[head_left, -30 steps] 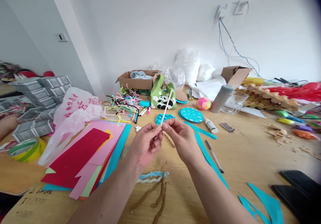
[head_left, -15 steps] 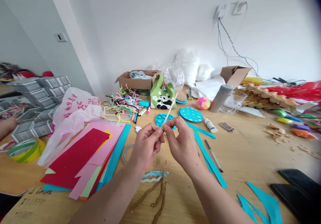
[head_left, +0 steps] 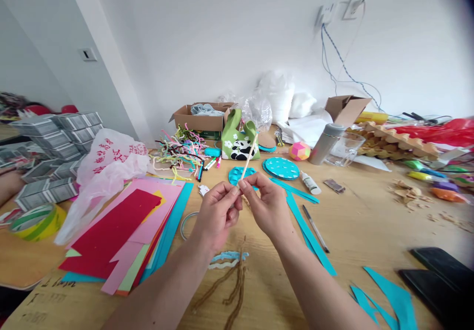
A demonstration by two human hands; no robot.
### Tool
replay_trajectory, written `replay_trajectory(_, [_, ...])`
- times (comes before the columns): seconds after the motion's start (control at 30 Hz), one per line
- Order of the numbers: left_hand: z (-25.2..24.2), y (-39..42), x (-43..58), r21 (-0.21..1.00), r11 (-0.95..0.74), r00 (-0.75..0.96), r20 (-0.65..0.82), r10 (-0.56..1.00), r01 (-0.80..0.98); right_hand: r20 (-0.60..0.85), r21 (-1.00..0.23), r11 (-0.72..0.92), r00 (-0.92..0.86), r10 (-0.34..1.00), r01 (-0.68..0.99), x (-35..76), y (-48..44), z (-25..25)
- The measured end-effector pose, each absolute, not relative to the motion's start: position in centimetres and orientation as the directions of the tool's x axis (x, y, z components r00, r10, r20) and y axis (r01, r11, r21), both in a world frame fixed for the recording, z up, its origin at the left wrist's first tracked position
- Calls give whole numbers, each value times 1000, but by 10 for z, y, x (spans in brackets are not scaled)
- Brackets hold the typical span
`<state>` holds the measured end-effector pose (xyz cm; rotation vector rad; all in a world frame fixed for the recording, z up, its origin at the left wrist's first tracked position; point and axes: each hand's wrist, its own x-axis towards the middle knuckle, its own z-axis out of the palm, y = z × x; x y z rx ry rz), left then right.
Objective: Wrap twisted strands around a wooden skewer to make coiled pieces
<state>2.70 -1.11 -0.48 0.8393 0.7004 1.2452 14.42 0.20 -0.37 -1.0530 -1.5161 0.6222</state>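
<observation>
Over the wooden surface (head_left: 363,211), I see two hands close together: the left hand (head_left: 218,211) pinches a thin pale stick (head_left: 248,159) near its lower end, and the right hand (head_left: 269,202) has thumb and fingers closed on it at the same spot. The stick slants up and away, its upper end in line with the green panda bag (head_left: 231,139) behind. Nearer the person lie brown strands (head_left: 241,290) touching light-blue wavy strips (head_left: 226,256). Coloured paper sheets (head_left: 118,229) lie left of the hands; a pen (head_left: 315,229) lies to their right.
</observation>
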Motion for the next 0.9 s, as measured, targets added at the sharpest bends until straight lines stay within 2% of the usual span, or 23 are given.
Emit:
replay_trajectory(0.23, [-2, -12, 26, 832, 85, 143, -8, 990, -548, 458, -878, 462, -65, 887, 122, 144, 2, -4])
replay_trajectory(0.63, [-2, -14, 28, 866, 70, 179, 23, 984, -495, 399, -916, 400, -63, 915, 16, 145, 3, -4])
replay_trajectory(0.73, [-2, -14, 30, 879, 46, 146, 27, 989, -475, 410, -907, 413, -53, 910, 79, 144, 0, -3])
replay_trajectory(0.9, [-4, -16, 34, 909, -3, 98, 48, 994, -418, 487, -841, 467, 7, 873, 273, 142, -4, -4])
